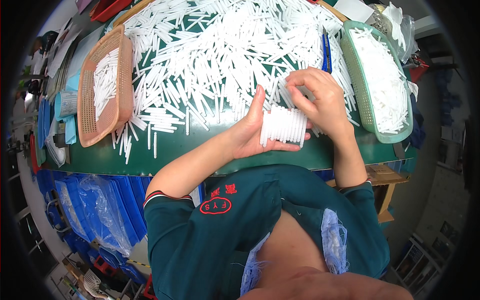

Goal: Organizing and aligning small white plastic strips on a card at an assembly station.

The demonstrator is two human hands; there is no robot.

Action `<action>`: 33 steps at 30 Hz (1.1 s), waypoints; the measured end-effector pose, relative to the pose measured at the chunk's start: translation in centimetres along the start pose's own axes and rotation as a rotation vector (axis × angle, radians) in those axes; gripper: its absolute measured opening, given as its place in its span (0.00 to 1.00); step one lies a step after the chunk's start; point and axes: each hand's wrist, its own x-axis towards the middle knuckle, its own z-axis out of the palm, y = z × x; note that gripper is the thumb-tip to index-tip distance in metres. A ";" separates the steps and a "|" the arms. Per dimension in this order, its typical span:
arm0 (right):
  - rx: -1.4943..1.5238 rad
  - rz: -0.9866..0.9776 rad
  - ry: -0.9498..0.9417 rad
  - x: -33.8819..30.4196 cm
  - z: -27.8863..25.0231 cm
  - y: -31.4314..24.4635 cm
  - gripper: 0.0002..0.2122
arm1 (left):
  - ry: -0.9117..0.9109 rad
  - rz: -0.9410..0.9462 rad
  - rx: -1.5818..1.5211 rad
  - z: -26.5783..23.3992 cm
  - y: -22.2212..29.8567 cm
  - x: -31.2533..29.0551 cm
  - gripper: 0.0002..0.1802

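Palm up, my left hand (252, 131) supports a neat row of slim white sticks (284, 125), lying side by side across the palm and fingers. The thumb stands up at the row's left end. My right hand (320, 95) is just above the row's right end, fingers curled in a pinch. White stick ends show beside its fingertips, but I cannot tell whether one is held. Many loose white sticks (215, 55) lie in a wide heap beyond both hands.
A peach plastic basket (124, 75) with some white sticks stands at the left. At the right, a green basket (367, 107) holds a large pile of them. A blue cutter-like tool (326, 52) lies among the sticks on the green table (200, 145).
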 end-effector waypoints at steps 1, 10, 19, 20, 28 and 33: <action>-0.052 0.025 0.023 0.0 0.0 0.2 0.02 | 0.001 0.001 0.000 0.0 0.0 0.0 0.53; 0.214 0.115 -0.292 -0.4 -0.3 -1.2 0.09 | -0.001 0.031 0.000 -0.1 -0.2 0.0 0.50; 0.555 0.286 -0.413 -0.7 -0.1 -1.2 0.06 | 0.045 0.049 0.132 0.2 -0.2 0.0 0.52; 0.554 0.286 -0.411 -0.6 -0.1 -1.1 0.06 | 0.049 0.039 0.104 0.3 -0.1 -0.1 0.53; 0.969 0.422 -0.398 -0.3 -0.3 -0.6 0.03 | -0.008 -0.003 0.032 -0.2 -0.2 0.1 0.50; 1.086 0.540 -0.348 -0.4 -0.5 -0.4 0.04 | 0.058 -0.008 -0.023 -0.4 -0.4 0.0 0.49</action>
